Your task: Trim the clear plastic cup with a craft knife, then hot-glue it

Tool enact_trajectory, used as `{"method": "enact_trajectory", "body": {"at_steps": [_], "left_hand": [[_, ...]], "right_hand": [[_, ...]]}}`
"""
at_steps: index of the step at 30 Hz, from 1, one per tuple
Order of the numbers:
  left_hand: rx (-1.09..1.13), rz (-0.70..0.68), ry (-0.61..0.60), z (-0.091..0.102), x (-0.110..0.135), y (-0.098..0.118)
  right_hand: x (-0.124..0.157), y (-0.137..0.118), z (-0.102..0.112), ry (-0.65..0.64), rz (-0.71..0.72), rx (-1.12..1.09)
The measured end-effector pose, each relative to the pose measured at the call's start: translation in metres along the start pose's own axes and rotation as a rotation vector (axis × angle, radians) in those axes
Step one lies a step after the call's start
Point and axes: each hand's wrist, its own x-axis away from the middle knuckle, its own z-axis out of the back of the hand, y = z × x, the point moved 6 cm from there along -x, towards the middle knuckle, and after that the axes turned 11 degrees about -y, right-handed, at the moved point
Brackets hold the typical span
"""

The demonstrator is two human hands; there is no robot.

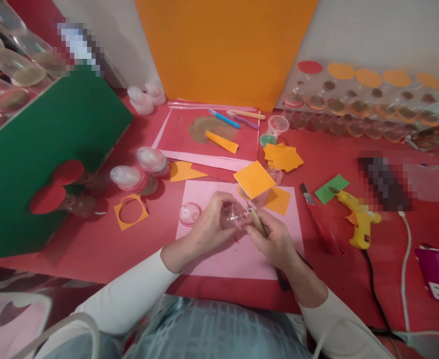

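Near the bottom middle of the frame, the left hand (210,225) wraps its fingers around a small clear plastic cup (232,217) and holds it tight. The right hand (276,243) grips a thin pointed tool (257,221) like a pencil, and the tip touches the cup. Both hands are just above a pink paper (238,262) on the red table (92,249). A round clear lid (189,214) lies on the paper, left of the hands. An orange square (254,178) sits just above them. A yellow glue gun (357,220) lies far to the right.
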Motion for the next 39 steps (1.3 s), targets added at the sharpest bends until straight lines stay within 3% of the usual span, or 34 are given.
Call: {"method": "enact_trajectory", "body": {"at_steps": [7,14,21,29,35,39], "left_hand": [[-0.046,0.022,-0.008,-0.001,0.001,-0.001],[0.019,0.065,-0.038,-0.004,0.001,0.000],[0.046,0.011,-0.045,-0.005,-0.001,0.004],[-0.063,-0.123,0.010,-0.004,0.002,0.003],[-0.017,-0.022,0.007,-0.002,0.001,0.000],[-0.014,0.079,0.029,0.002,-0.001,0.004]], "right_hand": [[0.000,-0.007,0.000,-0.031,0.167,0.049],[-0.001,-0.011,0.000,-0.097,0.173,0.144],[0.000,-0.005,-0.001,-0.092,0.042,0.090],[0.005,0.016,-0.013,-0.182,-0.179,-0.204],[0.004,0.022,-0.014,-0.148,-0.250,-0.370],[0.003,0.014,-0.009,-0.134,-0.216,-0.332]]}}
